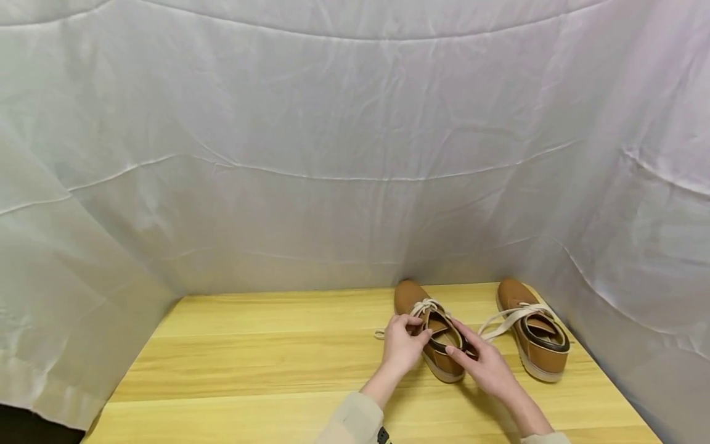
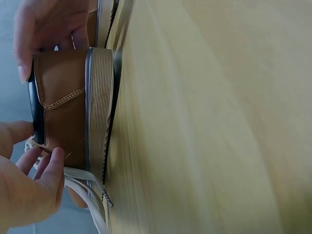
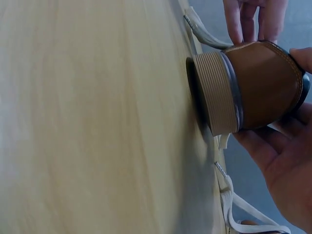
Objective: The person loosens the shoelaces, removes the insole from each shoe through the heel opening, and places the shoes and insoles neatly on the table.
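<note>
A brown lace-up shoe (image 1: 409, 298) with cream laces and a dark collar lies toe-away on the wooden table. Its left side, by the lace area, is between the thumb and curled fingers of my left hand (image 1: 403, 344). My right hand (image 1: 488, 365) grips the right rear side, thumb at the collar and fingers along the outside. In the right wrist view, the heel (image 3: 265, 85) shows from behind, with a dark strip under the sole. Loose laces (image 2: 87, 190) hang down beside the shoe in the left wrist view. The insides of both grips are partly hidden.
The matching brown shoe (image 1: 546, 359) stands to the right, its loose lace (image 1: 501, 324) trailing toward my right hand. A grey cloth (image 1: 333, 216) hangs behind and along both sides of the wooden table (image 1: 249, 364).
</note>
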Available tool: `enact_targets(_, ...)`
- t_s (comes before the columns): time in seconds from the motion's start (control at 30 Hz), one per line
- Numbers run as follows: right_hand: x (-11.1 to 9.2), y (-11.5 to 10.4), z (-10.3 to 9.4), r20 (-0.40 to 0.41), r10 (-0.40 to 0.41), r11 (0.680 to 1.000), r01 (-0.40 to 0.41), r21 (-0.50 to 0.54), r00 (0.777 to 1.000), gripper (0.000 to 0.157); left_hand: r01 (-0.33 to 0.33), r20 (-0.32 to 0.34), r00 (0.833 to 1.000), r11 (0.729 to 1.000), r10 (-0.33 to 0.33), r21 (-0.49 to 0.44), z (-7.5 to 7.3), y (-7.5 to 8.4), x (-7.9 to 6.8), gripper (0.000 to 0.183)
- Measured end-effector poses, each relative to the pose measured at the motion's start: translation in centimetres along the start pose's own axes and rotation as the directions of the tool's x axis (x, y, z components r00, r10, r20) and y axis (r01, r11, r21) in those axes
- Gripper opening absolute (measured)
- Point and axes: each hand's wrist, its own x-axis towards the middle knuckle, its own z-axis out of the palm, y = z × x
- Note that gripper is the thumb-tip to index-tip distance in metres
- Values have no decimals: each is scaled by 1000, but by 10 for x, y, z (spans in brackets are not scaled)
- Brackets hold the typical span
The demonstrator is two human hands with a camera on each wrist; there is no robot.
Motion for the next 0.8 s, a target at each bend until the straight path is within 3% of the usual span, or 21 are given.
enact_targets(0.2,2,-4,7,33,-40,996,37,75,999,61,19,-4,1000,1000,-19,13,-13,-2,-5,22)
enact_targets(0.47,5,-12,20,57,-80,994,75,76,995,61,12,-18,1000,998,-11,60,-33,-4,-11,22)
enact_targets(0.7,8,-17,28,121,-86,974,58,219,989,61,20,-31,999,997,-18,78,-47,-6,-17,23)
enact_targets(0.8,10,-19,31,145,-91,972,55,230,985,62,8,-44,999,996,-4,88,-53,-6,-20,24)
